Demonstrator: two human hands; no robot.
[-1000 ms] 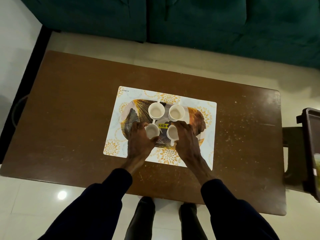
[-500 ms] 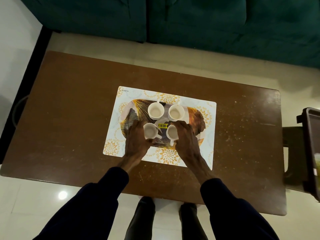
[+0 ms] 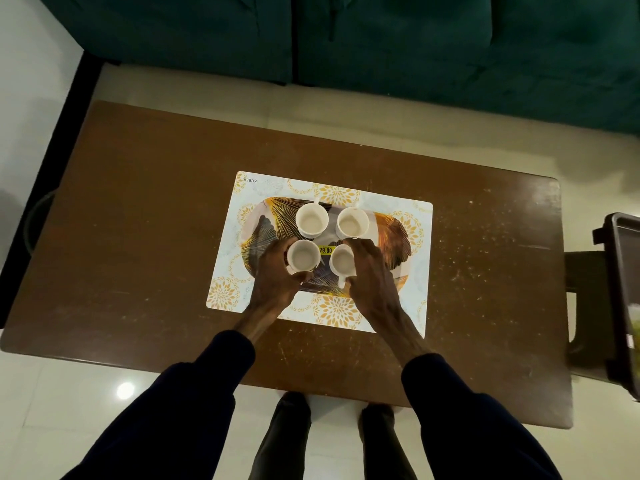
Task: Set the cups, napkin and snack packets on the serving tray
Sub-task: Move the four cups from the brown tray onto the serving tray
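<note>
An oval serving tray (image 3: 398,233) with a gold leaf pattern lies on a white placemat (image 3: 420,271) in the middle of the brown table (image 3: 138,237). Several white cups stand on it: two at the back, the back left cup (image 3: 311,220) and the back right cup (image 3: 353,222), and two at the front. My left hand (image 3: 273,278) wraps around the front left cup (image 3: 303,256). My right hand (image 3: 370,275) grips the front right cup (image 3: 342,260). A yellow price sticker (image 3: 325,250) shows between the front cups. No napkin or snack packets are in view.
A dark green sofa (image 3: 381,46) runs along the far side of the table. A dark crate-like object on a stool (image 3: 620,306) sits off the table's right end. My legs and feet (image 3: 294,427) stand at the near edge on a pale tiled floor.
My left hand has shifted the front left cup slightly left, away from the front right cup. My right hand has stayed on its cup.
</note>
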